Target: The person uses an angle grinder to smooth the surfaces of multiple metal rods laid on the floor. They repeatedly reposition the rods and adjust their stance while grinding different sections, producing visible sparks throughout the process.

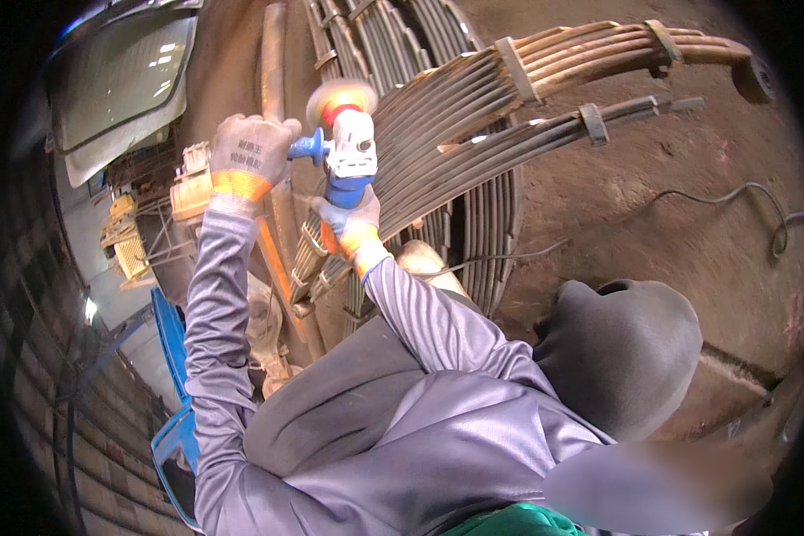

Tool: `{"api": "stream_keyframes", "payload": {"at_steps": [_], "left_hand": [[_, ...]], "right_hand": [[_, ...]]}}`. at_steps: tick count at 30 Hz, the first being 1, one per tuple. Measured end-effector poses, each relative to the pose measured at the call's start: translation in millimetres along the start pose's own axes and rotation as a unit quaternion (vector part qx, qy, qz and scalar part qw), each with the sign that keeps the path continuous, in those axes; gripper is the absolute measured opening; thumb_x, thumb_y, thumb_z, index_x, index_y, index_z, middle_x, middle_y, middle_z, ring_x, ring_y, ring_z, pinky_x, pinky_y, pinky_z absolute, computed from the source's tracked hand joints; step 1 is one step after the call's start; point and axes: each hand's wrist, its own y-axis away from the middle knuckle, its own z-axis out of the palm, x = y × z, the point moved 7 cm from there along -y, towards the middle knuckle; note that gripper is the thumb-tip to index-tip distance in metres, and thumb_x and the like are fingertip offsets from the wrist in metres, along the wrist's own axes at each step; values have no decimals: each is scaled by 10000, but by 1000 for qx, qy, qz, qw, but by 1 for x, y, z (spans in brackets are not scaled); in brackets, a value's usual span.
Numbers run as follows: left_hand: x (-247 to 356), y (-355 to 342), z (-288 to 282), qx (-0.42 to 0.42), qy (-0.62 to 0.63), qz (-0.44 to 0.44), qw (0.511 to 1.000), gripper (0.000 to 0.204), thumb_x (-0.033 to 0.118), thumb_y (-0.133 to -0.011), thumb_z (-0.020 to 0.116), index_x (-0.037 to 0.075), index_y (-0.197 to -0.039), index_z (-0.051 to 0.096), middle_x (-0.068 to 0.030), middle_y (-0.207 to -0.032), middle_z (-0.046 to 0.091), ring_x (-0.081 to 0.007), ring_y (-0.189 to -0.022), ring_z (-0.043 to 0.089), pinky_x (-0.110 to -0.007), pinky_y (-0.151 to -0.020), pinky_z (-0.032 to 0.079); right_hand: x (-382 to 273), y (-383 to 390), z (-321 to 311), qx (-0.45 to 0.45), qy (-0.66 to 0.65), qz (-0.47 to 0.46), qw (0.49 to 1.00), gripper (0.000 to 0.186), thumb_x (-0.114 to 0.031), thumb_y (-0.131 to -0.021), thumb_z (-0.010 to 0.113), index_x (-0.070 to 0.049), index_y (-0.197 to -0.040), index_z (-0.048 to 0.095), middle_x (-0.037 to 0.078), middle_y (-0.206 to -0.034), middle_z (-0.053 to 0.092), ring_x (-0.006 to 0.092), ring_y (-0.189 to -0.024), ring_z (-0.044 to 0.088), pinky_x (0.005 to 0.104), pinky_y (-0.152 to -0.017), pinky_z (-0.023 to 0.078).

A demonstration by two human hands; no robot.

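Note:
An angle grinder [352,154] with a white head and blue body is held out in front of me. My left hand [248,147], in a grey glove with an orange cuff, is closed near the outer end of its blue side handle [306,146]. My right hand [355,220], gloved alike, wraps round the blue body. The grinder's red-orange disc [339,100] is blurred, as if spinning. It sits beside the stacked steel leaf springs [447,100]; I cannot tell whether it touches them.
More leaf springs [494,228] lie beneath, bound by metal clamps [593,124]. A rusty pipe [274,62] stands upright behind my left hand. A dark cable [724,197] crosses the brown floor [616,214]. Left are a glass panel [125,80], yellow machinery [127,241] and a blue frame [175,438].

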Motion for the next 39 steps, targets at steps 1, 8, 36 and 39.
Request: {"api": "stream_keyframes", "payload": {"at_steps": [1, 8, 36, 39], "left_hand": [[1, 8, 9, -9, 1, -5, 1000, 69, 222, -824, 692, 223, -885, 660, -55, -760, 724, -260, -777, 742, -433, -707, 534], [-5, 51, 59, -44, 39, -51, 997, 18, 211, -842, 665, 227, -850, 661, -66, -751, 729, -263, -766, 746, -435, -705, 538], [23, 0, -28, 8, 15, -22, 1000, 63, 183, -827, 692, 208, -876, 660, -40, -809, 733, -226, -819, 748, -419, -753, 537], [28, -16, -43, 46, -11, 0, 999, 50, 190, -835, 693, 211, -876, 672, -32, -807, 737, -221, -811, 749, -414, -756, 536]], "right_hand": [[12, 5, -1, -6, 8, 26, 1000, 596, -135, -637, 935, -42, -1145, 639, 44, -1032, 712, 162, -892, 664, 346, -836, 542], [58, 24, 7, -26, 25, 103, 994, 602, -46, -600, 879, -49, -1150, 633, 32, -1026, 706, 151, -880, 667, 337, -834, 548], [-4, 4, -23, 17, 20, 1, 1000, 605, -76, -641, 897, -2, -1170, 614, 92, -1078, 703, 194, -933, 681, 352, -852, 548], [-14, -11, -24, 32, 21, -45, 998, 570, -89, -654, 896, -9, -1145, 620, 85, -1029, 711, 193, -882, 686, 353, -822, 555]]}}
